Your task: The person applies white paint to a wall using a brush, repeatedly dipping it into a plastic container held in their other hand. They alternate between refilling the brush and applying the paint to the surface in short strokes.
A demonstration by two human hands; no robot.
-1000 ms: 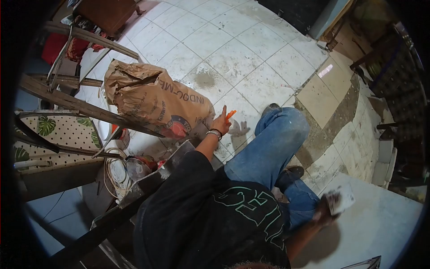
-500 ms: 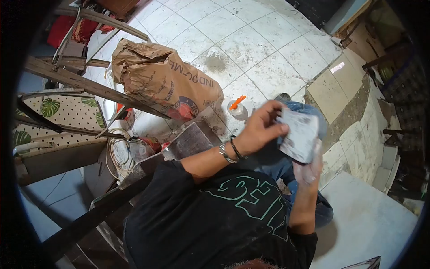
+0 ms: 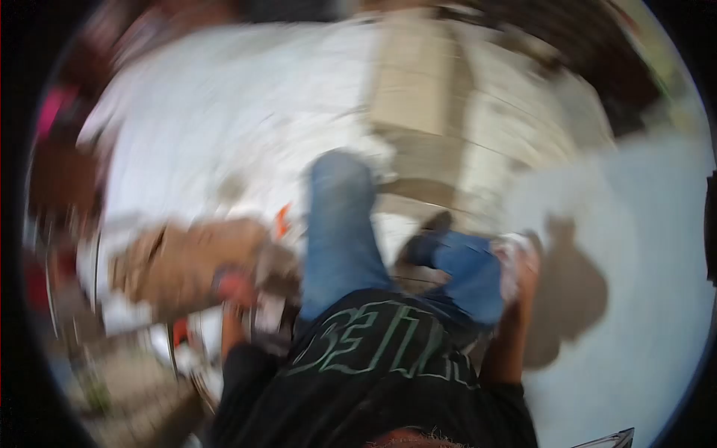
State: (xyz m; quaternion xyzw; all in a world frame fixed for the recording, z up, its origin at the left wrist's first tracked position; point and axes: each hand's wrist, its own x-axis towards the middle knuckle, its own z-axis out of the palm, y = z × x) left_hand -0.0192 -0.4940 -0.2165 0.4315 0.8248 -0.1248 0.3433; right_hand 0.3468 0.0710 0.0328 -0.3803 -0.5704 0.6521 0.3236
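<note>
Motion smears the whole head view. My right hand (image 3: 526,270) is low beside my right knee, closed around a pale, white-smeared flat pad (image 3: 514,245) that shows along the hand's inner side. My left hand (image 3: 237,290) is down at the lower left, in front of a brown paper sack (image 3: 175,261) with reddish print. Its fingers are blurred, and I cannot tell what it touches. An orange item (image 3: 282,220) stands on the floor between the sack and my left leg (image 3: 340,216).
White tiled floor (image 3: 246,97) spreads ahead, with a beige tile strip (image 3: 412,82) running away from me. A pale flat slab (image 3: 635,299) lies at the right, with a shadow on it. Blurred furniture parts (image 3: 134,381) crowd the lower left.
My view has swung to the right. My left hand has left the pad and moved down to the left near the sack; my right hand has lowered beside the right knee.
</note>
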